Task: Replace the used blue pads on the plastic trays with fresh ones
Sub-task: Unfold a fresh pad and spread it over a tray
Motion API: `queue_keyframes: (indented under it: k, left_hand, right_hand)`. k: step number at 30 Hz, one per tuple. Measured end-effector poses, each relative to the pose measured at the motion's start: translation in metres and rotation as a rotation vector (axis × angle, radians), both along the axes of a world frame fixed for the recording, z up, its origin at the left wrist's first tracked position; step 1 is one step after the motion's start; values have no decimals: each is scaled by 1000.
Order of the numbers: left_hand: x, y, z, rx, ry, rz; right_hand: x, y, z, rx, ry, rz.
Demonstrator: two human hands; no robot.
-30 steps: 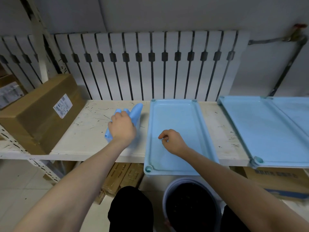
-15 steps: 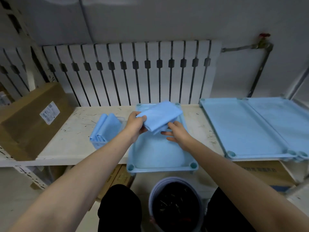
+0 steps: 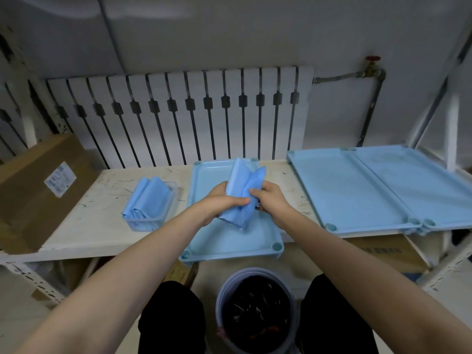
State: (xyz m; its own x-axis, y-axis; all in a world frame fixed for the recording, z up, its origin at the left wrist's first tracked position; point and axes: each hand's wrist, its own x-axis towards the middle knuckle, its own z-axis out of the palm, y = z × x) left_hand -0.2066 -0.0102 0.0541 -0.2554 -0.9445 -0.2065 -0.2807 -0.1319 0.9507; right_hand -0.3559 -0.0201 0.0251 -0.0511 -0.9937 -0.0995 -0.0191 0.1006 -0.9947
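Head: left hand [image 3: 224, 200], right hand [image 3: 268, 200] grip pad [image 3: 242, 185].

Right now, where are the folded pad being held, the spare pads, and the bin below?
folded pad [image 3: 238, 180]: head view, its upper folds.
spare pads [image 3: 150, 198]: head view, top of stack.
bin [image 3: 255, 272]: head view, far rim.

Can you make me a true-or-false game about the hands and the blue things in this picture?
1. The left hand and right hand both hold one folded blue pad over the middle tray. True.
2. The clear container of spare pads sits right of that tray. False: the container sits to its left.
3. The bucket stands on the shelf. False: the bucket is below the shelf, between the person's knees.
4. A cardboard box lies at the shelf's left end. True.
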Motion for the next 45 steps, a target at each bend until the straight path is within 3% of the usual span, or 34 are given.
queue_keyframes:
  k: [4, 7, 13, 16, 22, 27, 31, 33, 38, 45]
  left_hand:
    - [14, -12, -12, -6, -29, 312]
    - [30, -18, -19, -39, -239, 439]
    - [59, -14, -30, -24, -512, 459]
    - [59, -16, -34, -66, -484, 370]
    - [28, -9, -36, -148, -407, -27]
    - [19, -11, -35, -189, -494, -88]
    - [27, -17, -39, -166, -819, -145]
    - [34, -19, -46, -155, -916, -76]
    - [51, -22, -47, -265, -656, 366]
    - [65, -29, -36, -393, -606, 472]
  right_hand:
    - [-4, -1, 4, -9, 111, -26]
    - [-11, -4, -2, 18, 215, -153]
    - [-23, -2, -24, 103, 544, -151]
    - [-20, -2, -34, 95, 631, -88]
    - [2, -5, -12, -252, 533, 9]
    - [7, -4, 11, -350, 446, 85]
    - [6, -1, 21, -379, 347, 81]
    - [5, 0, 24, -389, 299, 51]
    - [-14, -4, 23, -350, 382, -128]
    - [-63, -13, -14, -76, 592, -259]
